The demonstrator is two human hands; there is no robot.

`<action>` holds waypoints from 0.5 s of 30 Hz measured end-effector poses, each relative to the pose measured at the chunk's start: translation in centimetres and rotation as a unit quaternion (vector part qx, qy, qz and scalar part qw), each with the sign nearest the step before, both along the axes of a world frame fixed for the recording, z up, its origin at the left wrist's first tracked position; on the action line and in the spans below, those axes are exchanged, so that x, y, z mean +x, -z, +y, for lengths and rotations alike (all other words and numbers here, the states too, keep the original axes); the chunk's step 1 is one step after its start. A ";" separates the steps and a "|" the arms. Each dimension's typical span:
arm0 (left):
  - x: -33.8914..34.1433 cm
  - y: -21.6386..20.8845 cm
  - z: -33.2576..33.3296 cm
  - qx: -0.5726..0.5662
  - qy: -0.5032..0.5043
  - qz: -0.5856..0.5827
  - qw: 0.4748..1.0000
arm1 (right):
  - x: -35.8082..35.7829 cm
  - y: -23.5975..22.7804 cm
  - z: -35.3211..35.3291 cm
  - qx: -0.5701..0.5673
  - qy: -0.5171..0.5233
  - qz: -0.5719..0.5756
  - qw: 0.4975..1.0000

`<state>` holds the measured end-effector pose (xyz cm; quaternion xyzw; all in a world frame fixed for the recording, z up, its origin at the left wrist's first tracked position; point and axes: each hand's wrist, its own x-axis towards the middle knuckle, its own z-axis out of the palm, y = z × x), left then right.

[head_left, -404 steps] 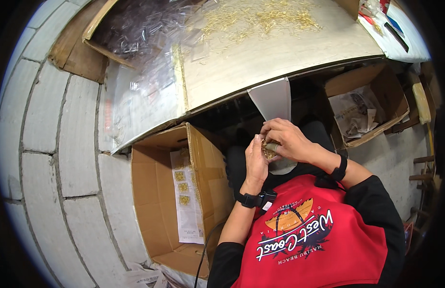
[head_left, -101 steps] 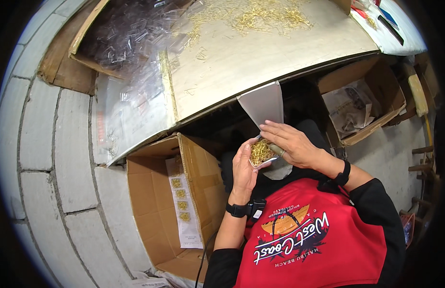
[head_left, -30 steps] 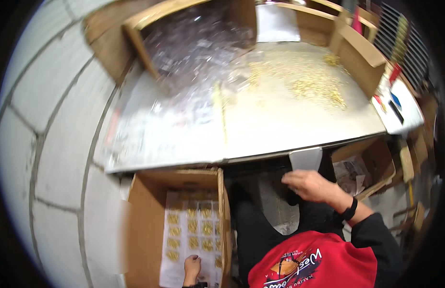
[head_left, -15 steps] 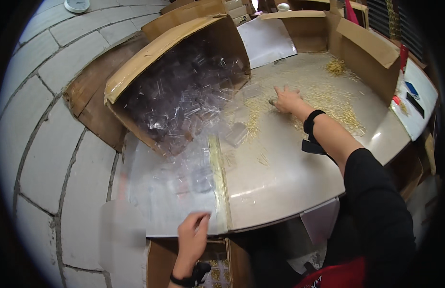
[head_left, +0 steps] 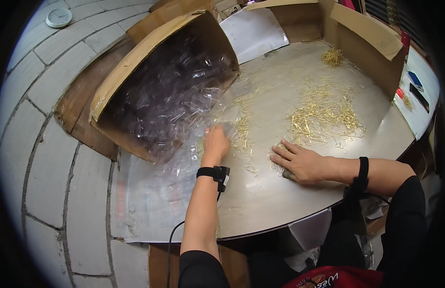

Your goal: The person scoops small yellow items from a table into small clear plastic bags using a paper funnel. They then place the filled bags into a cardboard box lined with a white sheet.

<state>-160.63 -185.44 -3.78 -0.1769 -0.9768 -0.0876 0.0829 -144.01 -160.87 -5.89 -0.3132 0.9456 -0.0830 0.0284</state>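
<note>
On your left, the block wall [head_left: 85, 158] borders the table [head_left: 265, 201]; its front edge curves from lower left up toward your right elbow. The pale tabletop gives you room to move between your hands and that edge, with a few loose pieces on it.

Half a second ago your left hand [head_left: 216, 142] was down at the front edge; now it is beside the clear plastic cases [head_left: 196, 98]. Its fingers point away and are partly hidden, so you cannot tell whether they grip a case. Your right hand [head_left: 301, 163] has drawn back from farther across; it lies palm down, fingers spread wide, just nearer than the gold wire pieces [head_left: 323, 115].

Around you, the tilted cardboard box [head_left: 124, 79] stands left, cases spilling from its mouth, its side walling off that reach. A black cable [head_left: 170, 245] trails by your left forearm. A gold clump [head_left: 332, 56] lies at the back, near the upright cardboard panel [head_left: 364, 60] blocking the far right.
</note>
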 end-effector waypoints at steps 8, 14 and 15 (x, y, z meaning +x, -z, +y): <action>2.2 -1.2 -1.2 0.259 -0.029 -0.026 0.965 | -0.1 -3.8 1.5 -0.300 0.075 -0.006 0.951; 6.2 -2.8 -1.6 0.467 -0.031 -0.159 0.869 | -5.6 -4.1 -4.1 -0.592 0.166 -0.288 0.734; 6.9 -2.8 -1.5 0.464 -0.033 -0.161 0.870 | -6.1 -3.8 -5.3 -0.619 0.165 -0.315 0.700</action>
